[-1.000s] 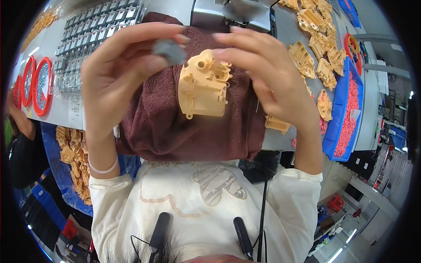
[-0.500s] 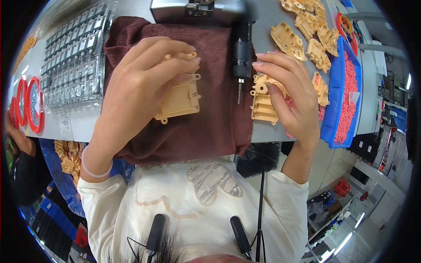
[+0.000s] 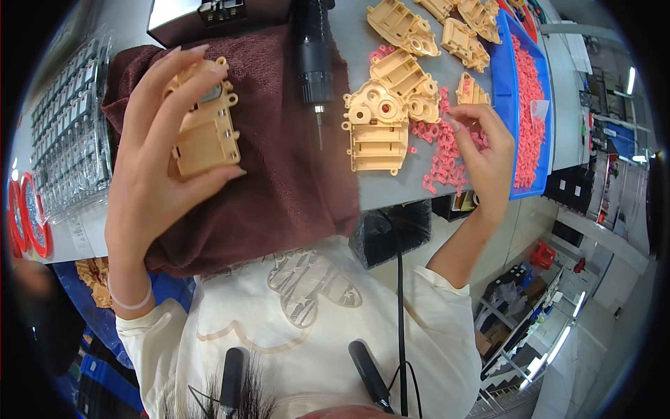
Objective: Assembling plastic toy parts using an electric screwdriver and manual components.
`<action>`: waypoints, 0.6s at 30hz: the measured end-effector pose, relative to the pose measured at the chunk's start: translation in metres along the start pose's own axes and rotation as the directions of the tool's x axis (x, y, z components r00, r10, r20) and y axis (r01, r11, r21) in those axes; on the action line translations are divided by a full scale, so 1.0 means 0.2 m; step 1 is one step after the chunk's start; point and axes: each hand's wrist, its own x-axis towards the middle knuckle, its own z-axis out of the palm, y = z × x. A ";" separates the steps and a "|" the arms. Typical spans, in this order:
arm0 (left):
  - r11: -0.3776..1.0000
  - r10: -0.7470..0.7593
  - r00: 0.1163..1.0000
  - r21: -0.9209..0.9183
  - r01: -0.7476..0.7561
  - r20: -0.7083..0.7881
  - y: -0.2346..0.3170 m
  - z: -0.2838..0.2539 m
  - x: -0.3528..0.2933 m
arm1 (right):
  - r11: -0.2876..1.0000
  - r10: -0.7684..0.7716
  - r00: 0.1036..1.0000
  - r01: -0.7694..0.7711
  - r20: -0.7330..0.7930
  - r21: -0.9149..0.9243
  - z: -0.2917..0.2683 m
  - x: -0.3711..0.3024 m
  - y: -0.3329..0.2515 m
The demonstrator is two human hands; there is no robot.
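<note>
My left hand (image 3: 150, 140) grips a cream plastic housing (image 3: 209, 143) by its edges, fingers over the far end and thumb at the near edge. The housing rests over a folded brown towel (image 3: 293, 167). To the right, my right hand (image 3: 488, 146) is among small pink plastic parts (image 3: 443, 164) scattered on the table. Its thumb and index fingertips come together in a pinch; whatever is between them is too small to make out. Left of that hand lies another cream housing (image 3: 377, 143), touching further ones behind it. An electric screwdriver (image 3: 314, 77) points toward me above the towel.
A blue bin (image 3: 520, 126) of pink parts stands at the right. More cream housings (image 3: 401, 28) lie at the back right. On the left are a clear tray (image 3: 73, 133) of grey parts and red-rimmed dishes (image 3: 31, 216). A dark box-shaped device (image 3: 216, 17) stands behind the towel.
My right hand has left the cream housing on the right and moved to the pink parts. My left hand now spans its housing with the thumb lower. The whole view has shifted.
</note>
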 end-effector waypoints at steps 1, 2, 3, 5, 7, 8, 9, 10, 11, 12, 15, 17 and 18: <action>1.000 0.029 0.999 0.001 -0.029 -0.018 -0.02 0.01 0.01 | 0.999 0.047 0.997 -0.046 0.059 -0.020 0.00 -0.01 0.00; 0.998 0.017 1.000 -0.053 -0.016 0.017 -0.04 0.03 0.01 | 0.995 0.094 0.989 -0.090 0.116 -0.042 -0.01 -0.02 0.00; 0.998 0.019 1.000 -0.056 -0.018 0.019 -0.05 0.03 0.01 | 0.995 0.098 0.988 -0.093 0.115 -0.044 0.00 -0.03 0.01; 0.997 0.053 0.998 -0.062 -0.051 0.033 -0.08 0.03 0.01 | 0.998 0.068 0.990 -0.066 0.124 -0.021 0.02 -0.04 0.02; 0.995 0.061 0.998 -0.084 -0.058 0.034 -0.10 0.03 0.01 | 1.000 0.020 0.996 -0.019 0.081 -0.025 0.04 -0.03 0.04; 0.992 0.072 0.997 -0.107 -0.068 0.033 -0.10 0.03 0.02 | 0.999 -0.027 0.999 0.028 0.036 -0.032 0.06 -0.03 0.05; 0.992 0.072 0.997 -0.109 -0.068 0.032 -0.11 0.04 0.02 | 0.999 -0.027 0.999 0.028 0.037 -0.035 0.06 -0.05 0.05; 0.990 0.092 0.996 -0.112 -0.090 0.014 -0.12 0.05 0.02 | 0.999 0.037 0.999 -0.037 0.018 -0.005 0.06 -0.07 0.07; 0.987 0.111 0.994 -0.114 -0.111 -0.003 -0.12 0.05 0.02 | 0.995 0.101 0.995 -0.101 0.001 0.026 0.06 -0.08 0.07; 0.988 0.108 0.994 -0.114 -0.108 -0.002 -0.12 0.05 0.02 | 0.994 0.101 0.995 -0.101 0.004 0.028 0.08 -0.09 0.08; 0.986 0.098 0.995 -0.135 -0.098 -0.007 -0.12 0.06 0.03 | 0.999 -0.026 1.000 0.027 0.014 -0.022 0.11 -0.08 0.10; 0.986 0.112 0.994 -0.127 -0.112 -0.006 -0.12 0.05 0.04 | 0.999 -0.010 0.998 0.012 0.058 -0.033 0.12 -0.08 0.10; 0.986 0.107 0.994 -0.130 -0.107 -0.007 -0.13 0.05 0.04 | 0.999 -0.011 0.998 0.013 0.064 -0.034 0.12 -0.08 0.10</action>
